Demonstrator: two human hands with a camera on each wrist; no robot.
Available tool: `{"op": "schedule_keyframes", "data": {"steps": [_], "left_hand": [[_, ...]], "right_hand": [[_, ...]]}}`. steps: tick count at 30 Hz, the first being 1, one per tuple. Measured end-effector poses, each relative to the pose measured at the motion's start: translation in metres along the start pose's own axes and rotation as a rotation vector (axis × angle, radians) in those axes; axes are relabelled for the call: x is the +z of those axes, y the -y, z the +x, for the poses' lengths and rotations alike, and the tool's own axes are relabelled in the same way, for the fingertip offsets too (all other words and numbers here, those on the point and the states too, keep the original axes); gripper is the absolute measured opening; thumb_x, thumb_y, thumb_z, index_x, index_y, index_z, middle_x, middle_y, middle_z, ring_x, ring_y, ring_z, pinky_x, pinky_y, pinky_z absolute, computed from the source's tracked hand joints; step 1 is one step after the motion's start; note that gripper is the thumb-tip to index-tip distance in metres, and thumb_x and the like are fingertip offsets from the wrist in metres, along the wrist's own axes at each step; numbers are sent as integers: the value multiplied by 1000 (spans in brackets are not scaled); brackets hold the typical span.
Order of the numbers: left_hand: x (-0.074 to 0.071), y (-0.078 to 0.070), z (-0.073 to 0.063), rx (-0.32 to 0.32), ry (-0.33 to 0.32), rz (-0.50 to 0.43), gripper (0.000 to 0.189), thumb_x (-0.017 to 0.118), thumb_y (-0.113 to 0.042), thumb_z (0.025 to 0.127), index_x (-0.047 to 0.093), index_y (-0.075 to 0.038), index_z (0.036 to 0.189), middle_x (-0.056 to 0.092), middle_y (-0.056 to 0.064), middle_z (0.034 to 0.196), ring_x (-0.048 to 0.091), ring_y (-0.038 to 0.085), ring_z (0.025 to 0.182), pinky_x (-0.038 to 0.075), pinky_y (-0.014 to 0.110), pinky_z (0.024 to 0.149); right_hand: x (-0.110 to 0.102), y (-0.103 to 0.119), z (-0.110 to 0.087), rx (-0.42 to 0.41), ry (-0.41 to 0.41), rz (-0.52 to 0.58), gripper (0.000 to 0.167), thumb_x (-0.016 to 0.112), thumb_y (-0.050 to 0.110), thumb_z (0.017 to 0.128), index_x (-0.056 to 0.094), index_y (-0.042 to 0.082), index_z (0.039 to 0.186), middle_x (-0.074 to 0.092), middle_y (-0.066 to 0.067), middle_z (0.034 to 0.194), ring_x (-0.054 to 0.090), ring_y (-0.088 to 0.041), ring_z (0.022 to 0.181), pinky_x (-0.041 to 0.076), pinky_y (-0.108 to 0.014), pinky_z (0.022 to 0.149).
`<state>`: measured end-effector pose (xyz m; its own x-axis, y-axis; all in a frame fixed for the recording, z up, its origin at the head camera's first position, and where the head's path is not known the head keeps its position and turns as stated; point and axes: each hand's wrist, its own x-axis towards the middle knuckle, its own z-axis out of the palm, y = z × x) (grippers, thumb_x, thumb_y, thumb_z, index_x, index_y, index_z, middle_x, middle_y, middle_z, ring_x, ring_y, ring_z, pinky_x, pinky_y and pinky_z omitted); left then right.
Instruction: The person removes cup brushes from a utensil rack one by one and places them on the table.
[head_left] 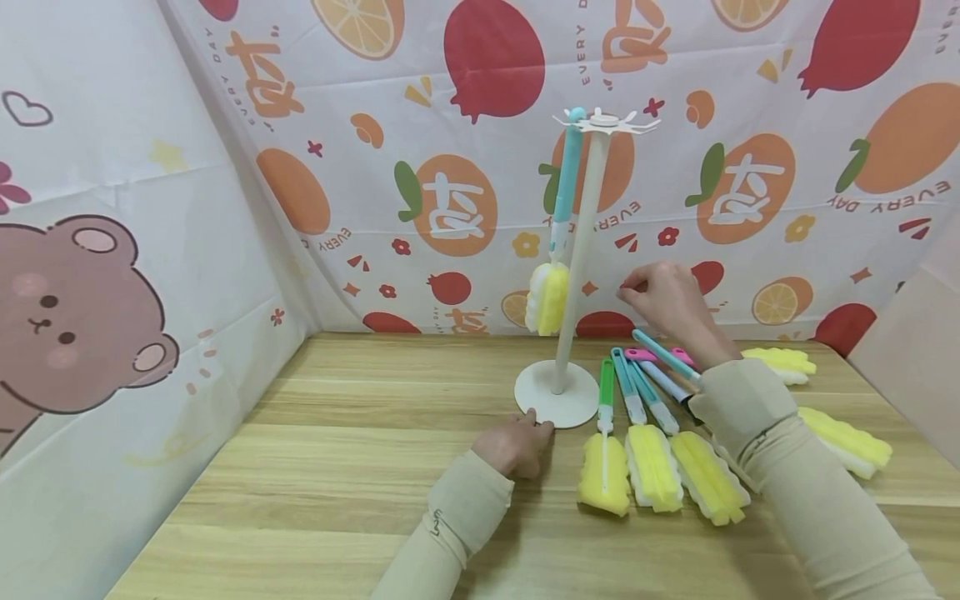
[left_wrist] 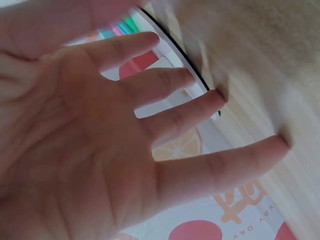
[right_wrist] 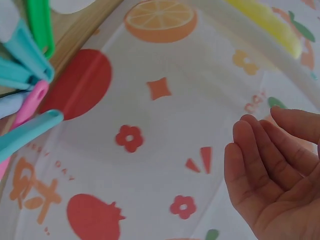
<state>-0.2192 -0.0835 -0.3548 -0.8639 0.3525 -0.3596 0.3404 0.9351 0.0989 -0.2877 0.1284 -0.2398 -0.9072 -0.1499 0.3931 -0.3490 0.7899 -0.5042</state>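
Note:
A white rack stand with a round base (head_left: 540, 398) and a hooked top (head_left: 604, 123) stands upright on the table. One sponge bottle brush (head_left: 567, 177) with a blue handle hangs from a hook on its left side. My left hand (head_left: 516, 444) rests low at the base's front edge; in the left wrist view its fingers are spread and fairly straight, touching the base rim and tabletop. To the right of the pole, my right hand (head_left: 671, 304) is raised above the lying brushes. Its fingers (right_wrist: 257, 167) are loosely curled, with nothing between them.
Several sponge brushes lie right of the base, including a green-handled brush (head_left: 607, 392) and a blue-handled brush (head_left: 663, 354). Further right lie yellow sponge heads (head_left: 843, 437). A fruit-print cloth (head_left: 420, 275) hangs behind, and a bear-print cloth (head_left: 225, 333) on the left.

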Motion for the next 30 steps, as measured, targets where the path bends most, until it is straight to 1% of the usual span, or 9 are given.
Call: {"op": "schedule_keyframes", "data": {"steps": [5, 8, 14, 16, 21, 24, 27, 30], "left_hand": [[0, 0, -1, 8, -12, 19, 53, 69, -6, 88, 56, -13, 139, 44, 15, 154, 52, 31, 131, 50, 41, 100], [1, 0, -1, 10, -16, 20, 51, 70, -7, 88, 57, -13, 138, 45, 15, 153, 53, 31, 129, 51, 41, 98], [1, 1, 0, 12, -13, 25, 53, 69, -7, 89, 56, -13, 140, 45, 15, 153, 53, 30, 129, 50, 39, 100], [1, 1, 0, 10, -10, 23, 53, 69, -7, 89, 56, -13, 140, 44, 15, 154, 52, 31, 130, 49, 39, 101], [1, 1, 0, 12, -7, 18, 55, 68, -6, 89, 55, -14, 142, 43, 15, 155, 51, 31, 131, 48, 40, 103], [1, 1, -1, 15, -13, 21, 55, 68, -6, 89, 55, -14, 142, 44, 14, 154, 52, 31, 130, 49, 40, 101], [1, 1, -1, 12, -18, 16, 55, 68, -5, 88, 56, -15, 141, 45, 14, 154, 53, 31, 128, 51, 41, 99], [1, 1, -2, 9, -21, 13, 55, 68, -4, 88, 56, -15, 140, 45, 14, 154, 53, 31, 128, 51, 42, 97]], "right_hand": [[-2, 11, -1, -28, -9, 13, 22, 69, 8, 95, 74, -7, 111, 72, -24, 109, 67, -39, 96, 60, -49, 81], [-2, 14, -2, -31, -3, 18, 22, 69, 8, 96, 74, -7, 112, 73, -24, 108, 67, -38, 94, 60, -48, 79], [-2, 18, -2, -39, 6, 40, 22, 69, 8, 96, 74, -6, 112, 73, -23, 109, 67, -36, 92, 60, -46, 77], [-2, 20, -3, -47, 9, 57, 23, 69, 10, 97, 74, -5, 113, 73, -22, 108, 66, -35, 88, 60, -43, 74], [0, 27, -4, -72, 16, 123, 22, 69, 14, 97, 76, -2, 110, 74, -17, 103, 64, -29, 81, 57, -31, 67], [1, 30, -4, -81, 18, 155, 21, 69, 14, 98, 76, -2, 110, 74, -16, 102, 66, -30, 81, 56, -28, 65], [1, 32, -5, -89, 14, 173, 21, 68, 13, 98, 75, -3, 110, 74, -16, 103, 68, -30, 82, 57, -29, 68], [1, 33, -5, -93, 19, 193, 21, 69, 13, 98, 75, -3, 111, 74, -17, 104, 70, -30, 84, 59, -33, 73]]}}
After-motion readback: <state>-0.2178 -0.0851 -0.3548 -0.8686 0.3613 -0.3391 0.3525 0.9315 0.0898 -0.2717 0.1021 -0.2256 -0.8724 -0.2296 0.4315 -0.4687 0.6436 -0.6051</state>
